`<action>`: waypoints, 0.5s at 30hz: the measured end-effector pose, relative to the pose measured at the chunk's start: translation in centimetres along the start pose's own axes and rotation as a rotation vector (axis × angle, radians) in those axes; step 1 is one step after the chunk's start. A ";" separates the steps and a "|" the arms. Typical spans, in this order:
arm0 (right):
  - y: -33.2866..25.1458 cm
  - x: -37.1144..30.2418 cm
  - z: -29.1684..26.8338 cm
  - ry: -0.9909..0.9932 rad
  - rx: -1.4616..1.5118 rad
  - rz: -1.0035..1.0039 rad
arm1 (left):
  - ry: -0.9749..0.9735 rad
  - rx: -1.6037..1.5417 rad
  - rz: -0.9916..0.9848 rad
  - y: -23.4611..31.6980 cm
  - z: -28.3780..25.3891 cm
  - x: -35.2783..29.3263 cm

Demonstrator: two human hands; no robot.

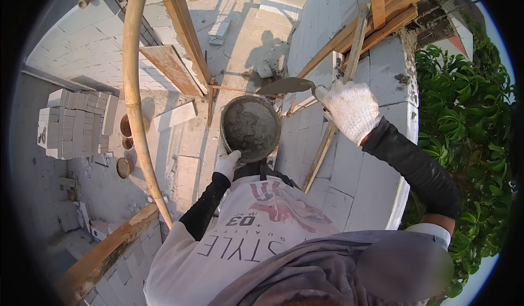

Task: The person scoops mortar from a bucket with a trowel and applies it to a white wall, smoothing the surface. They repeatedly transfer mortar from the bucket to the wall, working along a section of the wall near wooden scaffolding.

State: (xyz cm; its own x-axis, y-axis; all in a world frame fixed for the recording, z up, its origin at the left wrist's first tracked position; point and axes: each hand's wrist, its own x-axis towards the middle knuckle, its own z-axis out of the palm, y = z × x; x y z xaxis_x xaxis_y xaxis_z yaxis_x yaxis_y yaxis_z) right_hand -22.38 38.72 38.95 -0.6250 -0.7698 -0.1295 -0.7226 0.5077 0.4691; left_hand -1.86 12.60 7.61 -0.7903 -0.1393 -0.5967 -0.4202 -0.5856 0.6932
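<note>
My left hand (228, 164), in a white glove, grips the near rim of a round metal pan (225, 137) full of wet grey mortar, held in front of my chest. My right hand (349, 109), also gloved, is raised to the right of the pan and holds a trowel (286, 86) by its handle. The trowel's blade points left and hovers just above the pan's far rim. Its blade looks mostly bare. Under my right arm stands a wall of white blocks (355, 169), with grey mortar smeared along its top edge.
A bamboo pole (134, 87) and wooden planks (183, 33) rise at left and centre, with more timber (376, 22) leaning over the wall. Far below, white blocks (71, 123) are stacked beside small round pans (124, 167). Green foliage (464, 126) fills the right.
</note>
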 end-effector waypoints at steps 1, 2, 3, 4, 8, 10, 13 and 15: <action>-1.8 1.4 4.0 0.047 -0.047 -0.106 | -0.024 -0.059 -0.081 -1.4 -1.1 0.8; -4.0 3.0 6.0 0.008 -0.013 -0.124 | -0.013 0.008 0.024 0.2 0.6 -1.1; -6.3 4.8 7.1 -0.021 0.001 -0.136 | 0.005 0.023 0.042 -0.1 0.7 -1.6; -8.3 6.7 9.2 -0.018 0.009 -0.156 | 0.062 0.161 0.026 0.4 1.2 -2.4; -15.7 9.7 15.4 -0.038 0.093 -0.289 | 0.119 0.333 0.123 -1.2 0.3 -3.7; -17.1 9.0 16.5 -0.066 0.134 -0.362 | 0.154 0.443 0.164 -1.4 0.0 -4.2; -17.6 6.0 14.7 -0.111 0.215 -0.356 | 0.185 0.275 0.122 -3.4 -1.0 -3.8; -16.6 4.0 12.8 -0.154 0.210 -0.350 | 0.189 0.160 -0.022 -0.5 0.4 -4.9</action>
State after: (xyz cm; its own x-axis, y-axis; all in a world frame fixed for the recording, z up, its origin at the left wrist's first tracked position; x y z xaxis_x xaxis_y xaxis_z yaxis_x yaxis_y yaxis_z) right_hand -16.70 32.18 19.48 -0.3572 -0.8511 -0.3848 -0.9331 0.3068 0.1878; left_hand 2.03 13.85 10.34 -0.6890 -0.2837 -0.6669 -0.5134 -0.4585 0.7254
